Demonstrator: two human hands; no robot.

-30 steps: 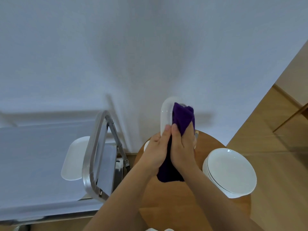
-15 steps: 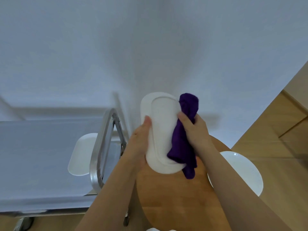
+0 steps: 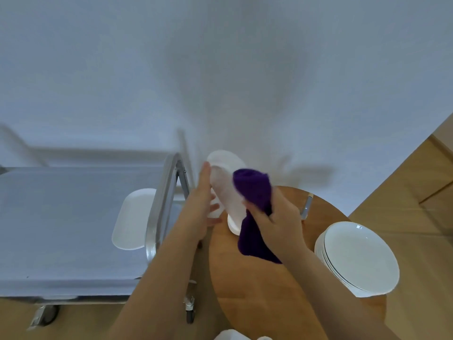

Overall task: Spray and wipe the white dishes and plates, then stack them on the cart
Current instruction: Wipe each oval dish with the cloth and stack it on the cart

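Hands: left hand (image 3: 202, 204) grips the dish (image 3: 226, 190) upright above the surface (image 3: 257, 290); right hand (image 3: 279, 217) clutches the cloth (image 3: 255, 195) against it.
Cart (image 3: 73, 217): one dish lying flat.
Plates (image 3: 358, 258): stacked at right.

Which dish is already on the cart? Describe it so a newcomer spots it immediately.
Find the grey-topped metal cart on the left. By its right rail lies one white oblong dish, flat and untouched, unlike the similar dish held upright over the round wooden table.
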